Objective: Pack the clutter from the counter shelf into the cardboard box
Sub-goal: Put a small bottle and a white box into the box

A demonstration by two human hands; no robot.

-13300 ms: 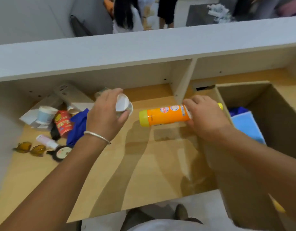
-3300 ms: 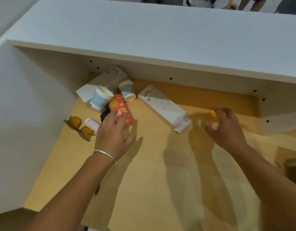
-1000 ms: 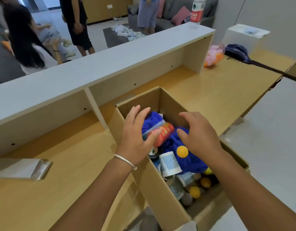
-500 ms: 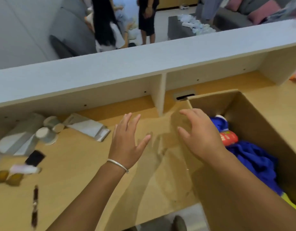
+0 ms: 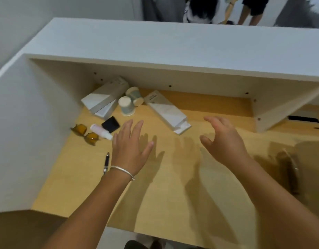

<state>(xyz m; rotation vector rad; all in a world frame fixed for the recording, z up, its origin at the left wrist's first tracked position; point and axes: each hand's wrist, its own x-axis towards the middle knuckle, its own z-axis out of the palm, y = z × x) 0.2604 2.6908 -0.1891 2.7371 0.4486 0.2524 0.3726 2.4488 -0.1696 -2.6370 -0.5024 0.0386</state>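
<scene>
2 paper cups (image 5: 130,103) lay tipped at upper left of the desk (image 5: 173,186), contents hidden. The left hand (image 5: 131,150) and right hand (image 5: 225,141) hovered above it, fingers spread, holding nothing.

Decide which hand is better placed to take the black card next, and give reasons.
Left. The left hand is open, its fingertips just short of the black card. The right hand, also empty, is farther off, nearer the white carton.

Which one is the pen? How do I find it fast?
Look at the left end of the wooden shelf, near the white side wall. The pen lies alone just left of the left hand's wrist, nearer you than the sunglasses. It's the only thin black stick.
</scene>
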